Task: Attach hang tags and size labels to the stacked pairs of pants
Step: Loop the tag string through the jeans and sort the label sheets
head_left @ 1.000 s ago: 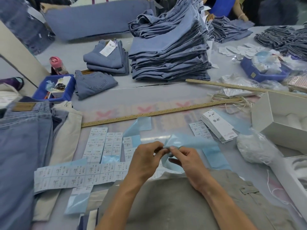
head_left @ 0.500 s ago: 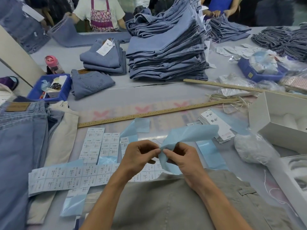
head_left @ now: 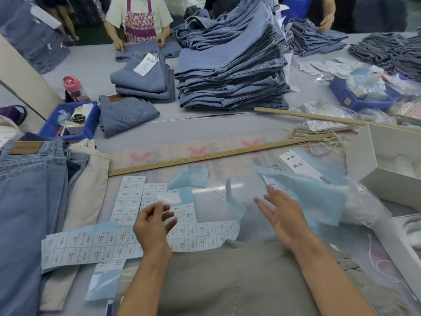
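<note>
The desk (head_left: 227, 128) carries, at its far middle, the tall stack of blue pants (head_left: 230, 65), with a shorter folded pile (head_left: 143, 80) to its left that bears a white hang tag (head_left: 145, 63). Nearest you, at the desk's near edge, lies the grey-green pair of pants (head_left: 239, 279), flat under your forearms; no tag or label shows on it. A long wooden ruler (head_left: 216, 155) crosses the desk's middle.

Sheets of size labels (head_left: 95, 245), white printed rectangles on pale blue backing, spread over the near-left part of the desk, one strip reaching across just beyond the grey-green pair. A loose blue backing sheet (head_left: 307, 195), blurred, sits off your right hand toward the near right. A bundle of hang tags (head_left: 296, 165) lies right of centre, beside the white box (head_left: 387, 165).

Your left hand (head_left: 152, 226) hovers over the label sheets with fingers loosely curled; whether a peeled label sits between its fingertips cannot be told through the blur. Your right hand (head_left: 280, 215) is spread, palm turned inward, holding nothing.

Judged step: a size label is being got ready for the grey-green pair. The next move calls for a clean pinch on one label, then pressing it flat and square onto the fabric, keeping the loose backing clear of the adhesive.
</note>
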A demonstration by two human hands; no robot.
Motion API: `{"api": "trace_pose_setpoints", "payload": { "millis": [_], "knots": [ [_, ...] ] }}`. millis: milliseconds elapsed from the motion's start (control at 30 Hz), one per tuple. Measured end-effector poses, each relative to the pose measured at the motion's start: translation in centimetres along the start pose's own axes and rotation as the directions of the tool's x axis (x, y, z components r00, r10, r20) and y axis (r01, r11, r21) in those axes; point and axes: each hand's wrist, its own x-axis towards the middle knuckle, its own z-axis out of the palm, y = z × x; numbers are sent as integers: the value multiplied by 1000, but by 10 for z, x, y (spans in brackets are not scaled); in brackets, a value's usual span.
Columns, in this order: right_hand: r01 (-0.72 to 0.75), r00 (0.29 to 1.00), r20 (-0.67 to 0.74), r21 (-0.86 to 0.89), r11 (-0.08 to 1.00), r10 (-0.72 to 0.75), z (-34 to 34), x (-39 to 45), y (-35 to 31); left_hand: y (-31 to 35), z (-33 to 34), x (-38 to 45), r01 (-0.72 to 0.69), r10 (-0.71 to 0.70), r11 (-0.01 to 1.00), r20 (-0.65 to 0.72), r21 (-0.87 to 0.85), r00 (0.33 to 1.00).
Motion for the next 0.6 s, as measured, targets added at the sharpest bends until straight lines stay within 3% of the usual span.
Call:
{"api": "trace_pose_setpoints", "payload": {
  "millis": [33, 67, 100, 133, 167, 233, 333, 467, 600],
  "knots": [
    [-7, 999, 44, -276, 961, 20, -3, -4, -2, -1, -1, -2, -50, 51, 999, -23, 22, 998],
    [71, 996, 84, -590, 804, -26, -4, -9, -1, -1, 0, -7, -108, 109, 992, -7, 63, 994],
    [184, 982, 125, -788, 588, -140, -2, -17, -1, -1, 2, -14, -171, 168, 979, 36, 112, 985],
    [289, 944, 178, -851, 439, -278, 1, -24, 0, 0, 5, -23, -228, 215, 961, 93, 155, 972],
    [406, 887, 253, -825, 392, -387, 5, -33, 1, 1, 9, -33, -269, 244, 945, 149, 184, 958],
    [613, 769, 447, -720, 326, -457, 16, -51, 4, 1, 21, -56, -303, 251, 929, 240, 211, 938],
    [738, 590, 664, -675, -27, -459, 25, -68, 9, -1, 38, -88, -260, 183, 943, 328, 208, 927],
    [716, 444, 688, -658, -235, -574, 17, -80, 5, -2, 52, -117, -154, 82, 974, 372, 167, 925],
    [679, 436, 652, -690, -249, -620, -2, -92, -2, -3, 58, -143, -173, 86, 974, 465, 148, 881]
  ]
}}
